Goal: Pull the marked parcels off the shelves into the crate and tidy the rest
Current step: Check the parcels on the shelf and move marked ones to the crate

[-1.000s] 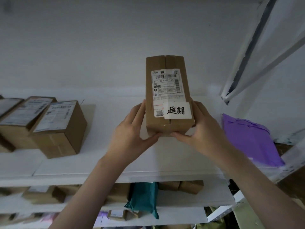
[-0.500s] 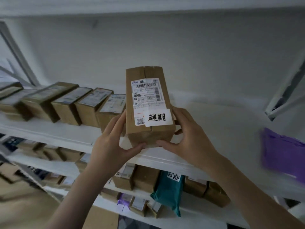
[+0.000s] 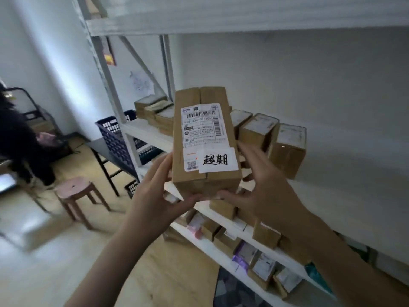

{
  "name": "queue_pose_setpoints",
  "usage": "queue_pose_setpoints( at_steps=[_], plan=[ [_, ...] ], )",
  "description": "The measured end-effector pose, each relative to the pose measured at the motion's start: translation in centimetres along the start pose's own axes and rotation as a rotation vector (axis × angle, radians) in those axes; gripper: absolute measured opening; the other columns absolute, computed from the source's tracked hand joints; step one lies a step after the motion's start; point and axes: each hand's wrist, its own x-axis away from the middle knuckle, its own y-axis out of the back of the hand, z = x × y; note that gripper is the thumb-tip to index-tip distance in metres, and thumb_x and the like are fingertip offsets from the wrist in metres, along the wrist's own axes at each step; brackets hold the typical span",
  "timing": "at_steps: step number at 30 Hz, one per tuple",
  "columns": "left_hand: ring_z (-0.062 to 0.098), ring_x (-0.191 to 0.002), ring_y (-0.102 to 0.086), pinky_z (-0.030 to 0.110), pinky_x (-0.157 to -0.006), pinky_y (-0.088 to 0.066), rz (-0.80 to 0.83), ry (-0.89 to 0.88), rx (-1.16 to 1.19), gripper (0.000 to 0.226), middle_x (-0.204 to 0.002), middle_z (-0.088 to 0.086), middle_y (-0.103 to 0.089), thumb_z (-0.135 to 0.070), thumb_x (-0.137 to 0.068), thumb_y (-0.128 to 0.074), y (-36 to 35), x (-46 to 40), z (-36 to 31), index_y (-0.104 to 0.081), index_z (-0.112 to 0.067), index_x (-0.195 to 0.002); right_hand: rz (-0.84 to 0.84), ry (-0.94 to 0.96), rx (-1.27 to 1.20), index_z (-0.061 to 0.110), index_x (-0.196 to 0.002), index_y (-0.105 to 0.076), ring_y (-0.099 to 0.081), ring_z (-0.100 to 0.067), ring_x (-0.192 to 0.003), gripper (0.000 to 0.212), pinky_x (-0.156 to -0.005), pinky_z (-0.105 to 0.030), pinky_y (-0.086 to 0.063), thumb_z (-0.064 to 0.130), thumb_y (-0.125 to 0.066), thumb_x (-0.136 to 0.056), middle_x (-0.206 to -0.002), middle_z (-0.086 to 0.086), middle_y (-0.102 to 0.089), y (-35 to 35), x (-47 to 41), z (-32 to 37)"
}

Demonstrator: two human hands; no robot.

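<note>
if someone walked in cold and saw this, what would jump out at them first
Dead centre, a tall cardboard box with a shipping label and a handwritten white sticker, held up in front of the shelves by the left hand and right hand. Behind it, a row of smaller boxes sits on the white shelf, and a dark blue crate stands to the left.

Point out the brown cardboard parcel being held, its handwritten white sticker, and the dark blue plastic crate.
Brown cardboard parcel [image 3: 205,185], head view, bare cardboard of its lower end.
Handwritten white sticker [image 3: 218,160], head view, middle of the writing.
Dark blue plastic crate [image 3: 115,140], head view, its perforated side wall.
</note>
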Motion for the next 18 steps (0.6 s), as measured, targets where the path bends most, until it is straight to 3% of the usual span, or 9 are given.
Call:
queue_pose_setpoints(
  at_steps=[6,9,13,18],
  plan=[
    [-0.004,-0.127,-0.046,0.013,-0.099,-0.042,-0.038,0.170,-0.061,0.094,-0.141,-0.013,-0.049,-0.046,-0.072,-0.082,9.5,4.2,8.7,-0.038,-0.023,-0.152,0.156,-0.010,-0.225,0.035,-0.153,-0.033,-0.054,0.000,-0.120,0.094,-0.091,-0.035,-0.057,0.043,-0.084,-0.074,-0.137,0.023,-0.046,-11.6,-5.2,6.4],
    [0.000,-0.127,-0.046,0.022,-0.097,-0.048,-0.051,0.240,-0.071,0.095,-0.142,-0.018,-0.047,-0.046,-0.074,-0.082,13.1,6.0,12.9,-0.033,-0.030,-0.154,0.234,0.008,-0.199,0.039,-0.154,-0.028,-0.050,0.004,-0.119,0.097,-0.093,-0.036,-0.055,0.049,-0.082,-0.074,-0.138,0.027,-0.042,-17.0,-7.8,8.9],
    [0.005,-0.130,-0.045,0.035,-0.093,-0.054,-0.103,0.301,-0.119,0.095,-0.144,-0.019,-0.043,-0.039,-0.076,-0.084,16.4,7.7,18.4,-0.031,-0.030,-0.154,0.300,0.036,-0.247,0.037,-0.153,-0.031,-0.048,-0.001,-0.126,0.093,-0.102,-0.038,-0.050,0.041,-0.084,-0.076,-0.143,0.022,-0.043,-23.5,-11.0,11.5],
    [0.006,-0.130,-0.047,0.034,-0.090,-0.055,-0.175,0.373,-0.108,0.095,-0.147,-0.019,-0.043,-0.035,-0.075,-0.086,18.7,7.4,25.7,-0.032,-0.029,-0.154,0.350,0.110,-0.241,0.029,-0.154,-0.034,-0.046,0.010,-0.115,0.094,-0.089,-0.006,-0.043,0.035,-0.086,-0.076,-0.136,0.020,-0.044,-31.2,-16.4,12.5]
  ],
)
